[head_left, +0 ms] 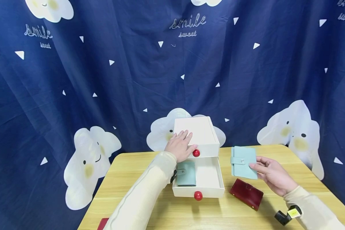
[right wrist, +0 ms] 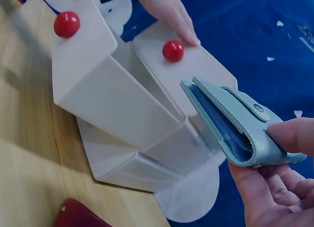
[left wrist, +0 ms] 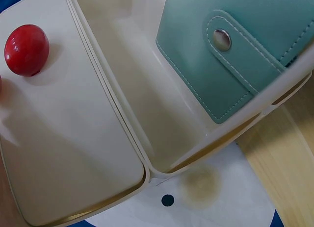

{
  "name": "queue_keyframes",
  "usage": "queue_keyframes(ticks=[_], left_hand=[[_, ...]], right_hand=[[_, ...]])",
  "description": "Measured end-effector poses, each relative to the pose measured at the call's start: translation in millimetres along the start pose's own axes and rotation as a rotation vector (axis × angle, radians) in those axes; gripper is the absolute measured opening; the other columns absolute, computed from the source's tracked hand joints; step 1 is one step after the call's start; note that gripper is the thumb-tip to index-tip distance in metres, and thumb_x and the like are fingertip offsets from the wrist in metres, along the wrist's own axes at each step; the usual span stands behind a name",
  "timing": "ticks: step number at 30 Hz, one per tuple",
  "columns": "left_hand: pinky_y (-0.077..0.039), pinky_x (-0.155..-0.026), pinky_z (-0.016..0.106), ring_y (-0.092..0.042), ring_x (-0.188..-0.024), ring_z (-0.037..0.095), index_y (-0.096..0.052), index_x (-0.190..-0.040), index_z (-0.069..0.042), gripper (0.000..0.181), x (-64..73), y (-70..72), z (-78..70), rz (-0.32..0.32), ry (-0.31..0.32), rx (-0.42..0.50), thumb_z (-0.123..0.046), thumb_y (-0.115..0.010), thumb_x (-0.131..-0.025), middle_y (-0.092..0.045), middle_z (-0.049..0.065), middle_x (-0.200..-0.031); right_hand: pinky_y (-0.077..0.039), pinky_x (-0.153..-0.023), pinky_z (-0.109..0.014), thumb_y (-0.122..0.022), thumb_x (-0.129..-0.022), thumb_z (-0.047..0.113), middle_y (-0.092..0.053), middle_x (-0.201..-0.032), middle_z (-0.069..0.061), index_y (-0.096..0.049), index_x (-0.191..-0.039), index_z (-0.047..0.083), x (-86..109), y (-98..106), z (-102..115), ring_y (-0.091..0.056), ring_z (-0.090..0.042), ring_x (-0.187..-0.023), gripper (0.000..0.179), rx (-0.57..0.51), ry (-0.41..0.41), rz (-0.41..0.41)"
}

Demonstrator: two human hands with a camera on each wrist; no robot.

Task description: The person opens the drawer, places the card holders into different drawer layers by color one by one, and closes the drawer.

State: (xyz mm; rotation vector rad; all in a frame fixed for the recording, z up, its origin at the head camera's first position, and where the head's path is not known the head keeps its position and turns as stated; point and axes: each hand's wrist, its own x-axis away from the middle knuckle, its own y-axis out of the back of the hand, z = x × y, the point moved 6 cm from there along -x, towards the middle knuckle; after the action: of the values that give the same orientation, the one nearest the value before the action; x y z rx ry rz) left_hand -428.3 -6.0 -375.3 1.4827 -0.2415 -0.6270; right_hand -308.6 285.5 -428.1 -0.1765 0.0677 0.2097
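Note:
My left hand rests with spread fingers on top of a white two-drawer box, near its front left edge. The lower drawer is pulled out, and a teal snap wallet lies in its left side. To the right of the box, my right hand pinches a light-blue snap wallet between thumb and fingers, held up above the table. The right wrist view shows this wallet folded, with clear sleeves inside. Below it on the table lies a dark red wallet.
Red round knobs mark the upper drawer and the lower one. At the wooden table's near left, a red item is partly hidden by my left sleeve. A blue curtain with clouds hangs behind the table.

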Motion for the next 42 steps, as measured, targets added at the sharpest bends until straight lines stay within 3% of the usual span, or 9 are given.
queue_keyframes(ticks=[10,17,29,42], left_hand=[[-0.013,-0.109,0.040,-0.018,-0.136,0.020,-0.027,-0.145,-0.020,0.071,0.7,-0.2,0.6,-0.005,-0.001,-0.002,-0.064,-0.014,-0.090,-0.021,0.002,-0.150],[-0.013,-0.109,0.040,-0.017,-0.136,0.020,-0.027,-0.145,-0.020,0.071,0.7,0.0,0.3,-0.002,0.000,-0.005,-0.063,-0.014,-0.090,-0.021,0.002,-0.150],[-0.013,-0.109,0.040,-0.018,-0.136,0.020,-0.028,-0.145,-0.020,0.071,1.5,0.5,0.0,-0.016,-0.005,0.000,-0.063,-0.014,-0.090,-0.022,0.003,-0.149],[-0.012,-0.109,0.039,-0.016,-0.137,0.019,-0.025,-0.146,-0.021,0.069,3.2,3.0,-0.6,0.018,0.005,-0.015,-0.062,-0.015,-0.091,-0.020,0.001,-0.150]], right_hand=[[-0.052,-0.077,-0.035,-0.049,-0.093,0.002,-0.063,-0.105,-0.012,-0.039,-0.120,-0.012,0.2,-23.8,2.6,-0.063,-0.023,-0.092,0.032,-0.001,-0.013,0.049],[-0.051,-0.079,-0.037,-0.050,-0.093,0.006,-0.060,-0.108,-0.015,-0.031,-0.125,-0.017,-2.8,-37.3,-1.1,-0.062,-0.023,-0.094,0.043,0.023,-0.053,0.066],[-0.048,-0.083,-0.040,-0.052,-0.093,0.010,-0.058,-0.110,-0.015,-0.028,-0.127,-0.016,-12.6,-55.8,-10.1,-0.061,-0.025,-0.095,0.049,-0.003,-0.150,0.082],[-0.048,-0.083,-0.040,-0.052,-0.093,0.011,-0.060,-0.107,-0.016,-0.028,-0.127,-0.015,-19.2,-71.1,-13.7,-0.063,-0.025,-0.093,0.049,0.004,-0.242,0.101]])
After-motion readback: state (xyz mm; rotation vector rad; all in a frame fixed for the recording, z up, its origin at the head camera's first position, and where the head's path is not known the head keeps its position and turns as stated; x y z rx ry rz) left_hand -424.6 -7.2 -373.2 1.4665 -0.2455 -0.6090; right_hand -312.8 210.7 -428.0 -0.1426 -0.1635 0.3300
